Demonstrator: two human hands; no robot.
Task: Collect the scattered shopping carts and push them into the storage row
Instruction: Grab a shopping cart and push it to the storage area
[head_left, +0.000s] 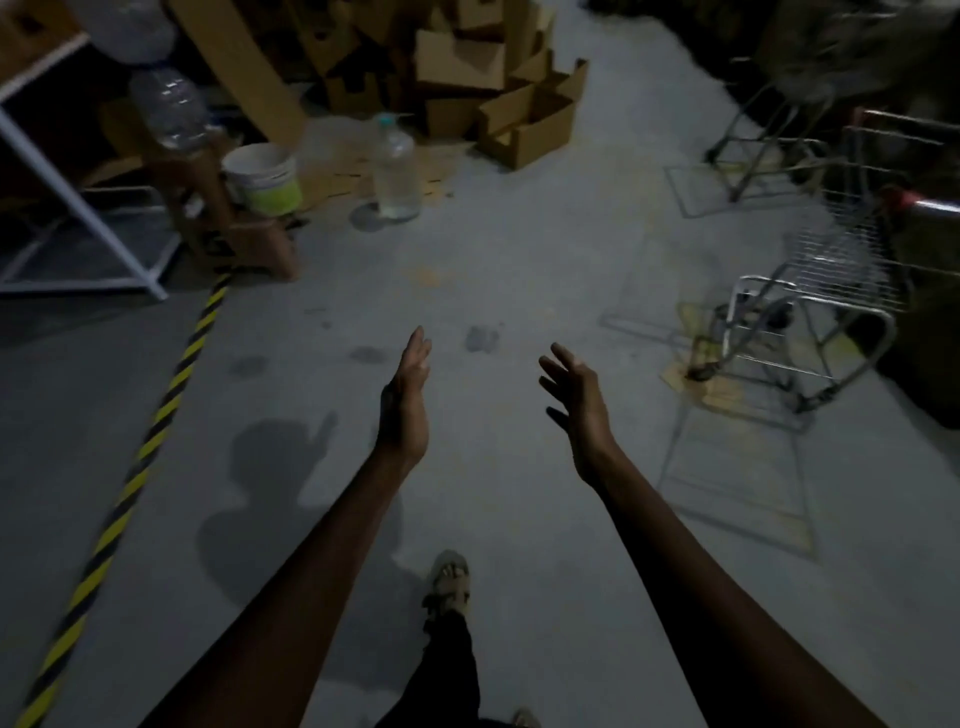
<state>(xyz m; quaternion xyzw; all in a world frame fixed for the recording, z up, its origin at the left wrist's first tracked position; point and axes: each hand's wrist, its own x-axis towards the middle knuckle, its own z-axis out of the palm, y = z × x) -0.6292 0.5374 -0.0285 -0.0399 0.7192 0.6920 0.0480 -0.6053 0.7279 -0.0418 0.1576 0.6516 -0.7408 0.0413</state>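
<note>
A wire shopping cart (831, 270) with a red-capped handle stands at the right edge, its lower frame and wheels turned toward me. A second cart (769, 124) sits farther back on the right, blurred and partly hidden in the dark. My left hand (408, 400) is stretched out flat over the grey floor, fingers together, holding nothing. My right hand (576, 400) reaches forward beside it with fingers spread, empty. Both hands are well short of the near cart, to its left.
A pile of cardboard boxes (498, 88) fills the back. A large water bottle (397, 166) and a white-green bucket (265, 179) stand on the floor. A white metal rack (78, 208) is at left, and yellow-black tape (150, 441) runs along the floor.
</note>
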